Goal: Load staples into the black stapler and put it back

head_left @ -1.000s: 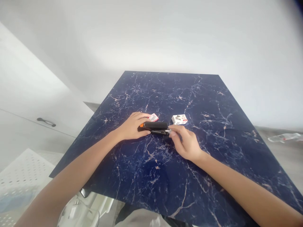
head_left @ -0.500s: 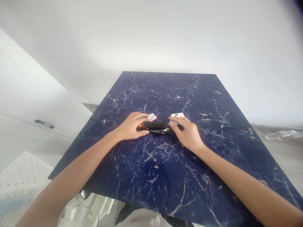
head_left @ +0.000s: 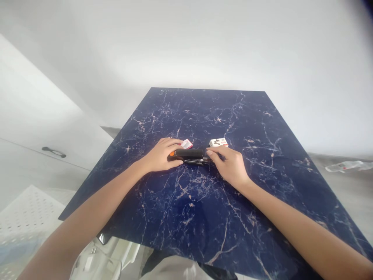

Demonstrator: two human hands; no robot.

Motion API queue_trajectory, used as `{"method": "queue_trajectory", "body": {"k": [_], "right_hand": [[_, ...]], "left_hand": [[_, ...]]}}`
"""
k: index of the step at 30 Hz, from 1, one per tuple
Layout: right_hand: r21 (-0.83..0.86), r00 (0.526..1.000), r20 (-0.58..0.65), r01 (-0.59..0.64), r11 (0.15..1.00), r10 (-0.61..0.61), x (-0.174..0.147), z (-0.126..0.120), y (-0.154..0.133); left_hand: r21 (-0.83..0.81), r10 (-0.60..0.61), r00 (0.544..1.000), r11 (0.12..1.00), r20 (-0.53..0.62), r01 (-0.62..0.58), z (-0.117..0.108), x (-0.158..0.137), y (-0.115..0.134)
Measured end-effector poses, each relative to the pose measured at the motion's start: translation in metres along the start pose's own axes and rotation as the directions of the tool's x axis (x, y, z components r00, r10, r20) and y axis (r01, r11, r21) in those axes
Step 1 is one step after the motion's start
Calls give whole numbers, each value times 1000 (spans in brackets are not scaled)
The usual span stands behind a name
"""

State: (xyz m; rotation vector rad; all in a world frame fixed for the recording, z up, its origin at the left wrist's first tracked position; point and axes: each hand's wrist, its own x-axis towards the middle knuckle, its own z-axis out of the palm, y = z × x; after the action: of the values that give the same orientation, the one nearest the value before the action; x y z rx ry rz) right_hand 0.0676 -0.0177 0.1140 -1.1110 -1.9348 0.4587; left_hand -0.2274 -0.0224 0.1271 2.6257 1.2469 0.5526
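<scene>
Black stapler with an orange patch at its left end: it lies sideways on the near-middle part of the dark blue marbled table, a slim metal strip showing along its near side. The left hand grips its left end, thumb along the near side and fingers reaching over to the far side. The right hand is at the stapler's right end, thumb and forefinger drawn together; from here I can't tell whether anything is pinched between them.

Just beyond the left fingertips sits a small red-and-white box. Just beyond the right fingers stands a white box printed with a dark picture, its near side partly covered by them.

Farther out, a pale wall rises behind the table's far edge. Off to the left I see a dark handle and, nearer, a white perforated panel. Clear plastic lies beyond the right edge.
</scene>
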Motion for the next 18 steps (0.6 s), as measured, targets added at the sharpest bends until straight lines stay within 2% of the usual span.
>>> {"method": "queue_trajectory", "body": {"k": [4,10,18], "right_hand": [[44,997,-37,-61,997,62,0,-1,1],[194,979,-68,-176,965,193,0,1,6],[217,985,-8,-166,962,172,0,3,8]], "left_hand": [[1,2,1000,1000,-1,-2,0,0,-1],[0,-5,1000,1000,9,5,-1,0,0],[3,-6,1000,1000,11,6,-1,0,1]]}}
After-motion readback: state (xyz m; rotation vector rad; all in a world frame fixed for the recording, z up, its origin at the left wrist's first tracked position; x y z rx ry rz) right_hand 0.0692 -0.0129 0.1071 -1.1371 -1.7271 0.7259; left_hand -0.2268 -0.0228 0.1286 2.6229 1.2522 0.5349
